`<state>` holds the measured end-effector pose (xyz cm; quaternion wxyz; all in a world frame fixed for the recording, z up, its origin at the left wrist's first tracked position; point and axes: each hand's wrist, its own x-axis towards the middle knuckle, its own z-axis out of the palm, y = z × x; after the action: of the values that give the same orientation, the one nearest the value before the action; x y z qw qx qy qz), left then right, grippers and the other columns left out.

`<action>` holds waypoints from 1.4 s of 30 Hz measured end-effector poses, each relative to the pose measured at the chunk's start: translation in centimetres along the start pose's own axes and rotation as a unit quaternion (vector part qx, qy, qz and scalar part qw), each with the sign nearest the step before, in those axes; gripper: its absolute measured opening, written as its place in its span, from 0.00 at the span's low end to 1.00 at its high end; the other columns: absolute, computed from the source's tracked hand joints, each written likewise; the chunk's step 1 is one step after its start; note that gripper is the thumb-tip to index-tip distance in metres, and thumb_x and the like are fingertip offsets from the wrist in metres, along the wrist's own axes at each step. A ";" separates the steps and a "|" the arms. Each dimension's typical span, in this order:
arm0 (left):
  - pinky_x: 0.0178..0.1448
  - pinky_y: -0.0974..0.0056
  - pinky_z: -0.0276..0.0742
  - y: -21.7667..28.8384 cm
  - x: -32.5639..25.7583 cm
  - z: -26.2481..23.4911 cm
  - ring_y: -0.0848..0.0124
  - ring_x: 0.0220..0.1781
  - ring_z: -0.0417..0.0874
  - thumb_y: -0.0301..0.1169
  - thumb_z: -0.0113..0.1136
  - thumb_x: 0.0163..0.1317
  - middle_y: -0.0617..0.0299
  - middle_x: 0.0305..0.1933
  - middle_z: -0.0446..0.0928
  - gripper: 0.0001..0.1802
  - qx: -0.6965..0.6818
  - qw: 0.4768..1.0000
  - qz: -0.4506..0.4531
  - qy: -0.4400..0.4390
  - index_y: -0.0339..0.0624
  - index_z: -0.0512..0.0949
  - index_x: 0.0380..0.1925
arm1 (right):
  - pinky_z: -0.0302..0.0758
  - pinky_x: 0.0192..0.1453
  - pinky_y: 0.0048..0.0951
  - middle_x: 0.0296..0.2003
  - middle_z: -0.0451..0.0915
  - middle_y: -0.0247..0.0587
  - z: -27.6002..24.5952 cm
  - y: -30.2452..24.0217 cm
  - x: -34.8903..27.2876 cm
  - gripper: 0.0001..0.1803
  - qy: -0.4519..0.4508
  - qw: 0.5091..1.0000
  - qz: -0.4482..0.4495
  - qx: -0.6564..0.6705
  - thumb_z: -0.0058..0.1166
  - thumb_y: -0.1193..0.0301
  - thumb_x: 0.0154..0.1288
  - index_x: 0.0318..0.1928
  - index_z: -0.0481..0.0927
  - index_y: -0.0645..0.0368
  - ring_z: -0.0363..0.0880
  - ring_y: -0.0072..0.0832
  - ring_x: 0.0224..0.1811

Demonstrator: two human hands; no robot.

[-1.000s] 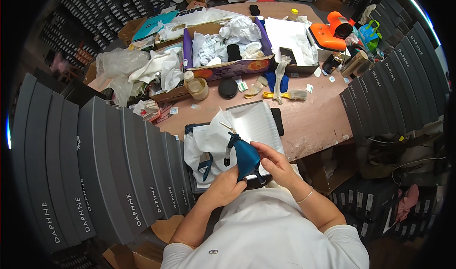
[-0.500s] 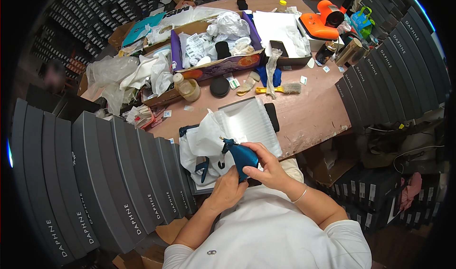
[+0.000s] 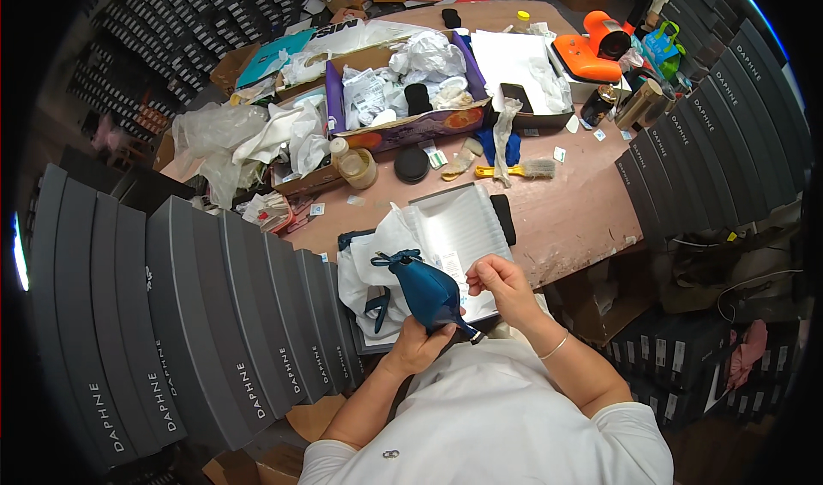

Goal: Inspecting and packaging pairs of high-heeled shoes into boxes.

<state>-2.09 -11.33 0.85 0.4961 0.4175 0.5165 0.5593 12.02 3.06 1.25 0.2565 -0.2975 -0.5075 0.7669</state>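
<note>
Blue high-heeled shoe [image 3: 426,290] is sitting tilted above the open shoebox [image 3: 467,228] at the near table [image 3: 570,211] edge, toe pointing up-left, thin heel down toward the person's chest. Left hand [image 3: 417,348] is cupping it from below, grip clenched around the heel end. Right hand [image 3: 504,284] is hovering just right of the shoe, fingers pinching a small white tag; can't tell whether it's touching the shoe. White wrapping paper [image 3: 369,266] is spilling out left of the box. Yellow-handled brush [image 3: 514,170] is lying farther back. Grey shoeboxes [image 3: 197,314] are stacked along the left.
</note>
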 end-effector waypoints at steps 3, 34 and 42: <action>0.51 0.65 0.76 0.9 0.8 -0.4 0.71 0.45 0.79 0.28 0.51 0.63 0.58 0.44 0.76 0.24 0.027 0.997 0.015 0.064 0.32 0.64 0.59 | 0.74 0.43 0.20 0.36 0.78 0.34 0.0 0.3 -0.8 0.12 0.004 1.000 0.004 -0.021 0.50 0.67 0.72 0.43 0.76 0.64 0.77 0.18 0.37; 0.56 0.60 0.75 -1.4 0.6 -0.4 0.65 0.50 0.80 0.34 0.42 0.73 0.55 0.48 0.77 0.15 -0.434 0.861 -0.092 0.248 0.38 0.70 0.52 | 0.64 0.43 0.34 0.36 0.72 0.39 6.2 -1.1 -1.5 0.22 -0.218 0.698 -0.288 -0.618 0.68 0.59 0.46 0.37 0.73 0.55 0.72 0.35 0.43; 0.56 0.61 0.77 -1.0 0.4 0.1 0.67 0.50 0.80 0.35 0.43 0.73 0.55 0.49 0.77 0.16 -0.388 0.885 -0.118 0.231 0.40 0.69 0.55 | 0.67 0.36 0.34 0.27 0.70 0.39 5.7 0.3 -1.4 0.20 -0.244 0.776 -0.305 -0.495 0.64 0.56 0.55 0.25 0.72 0.59 0.74 0.37 0.34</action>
<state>-1.98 -10.90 -0.16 0.5474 -0.0129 0.4035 0.7331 8.90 -1.54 3.01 0.1621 -0.0160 -0.9267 0.3386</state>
